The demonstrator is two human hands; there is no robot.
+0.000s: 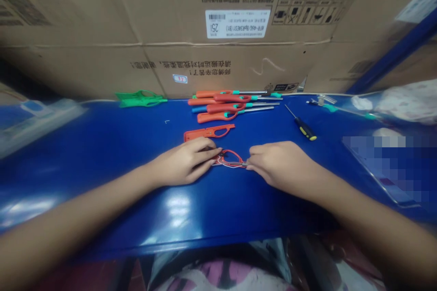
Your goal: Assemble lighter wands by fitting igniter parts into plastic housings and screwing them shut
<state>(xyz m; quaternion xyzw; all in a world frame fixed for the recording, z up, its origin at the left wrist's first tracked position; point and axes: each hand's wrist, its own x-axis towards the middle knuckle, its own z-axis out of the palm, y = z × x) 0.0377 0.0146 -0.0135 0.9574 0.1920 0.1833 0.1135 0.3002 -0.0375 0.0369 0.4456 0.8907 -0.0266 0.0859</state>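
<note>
My left hand (189, 161) is closed over the handle end of an orange lighter casing (235, 153), low over the blue table. A thin white wire (234, 166) and a slim grey metal piece run along the casing's trigger loop. At the casing's narrow end my right hand (278, 163) has its fingers pinched together; what lies between them is mostly hidden. Just beyond my left hand lies another orange casing half (209, 132), its inner side facing up. Behind it is a pile of long-necked gas lighters (221, 108), orange, red and blue, with silver tubes.
Green casing parts (139, 98) lie at the back left, against a large cardboard box (170, 22). To the right are a black-and-yellow screwdriver (303, 128), small loose parts (326, 103) and a clear plastic bag (409, 102). Another plastic bag (41, 120) sits at the left.
</note>
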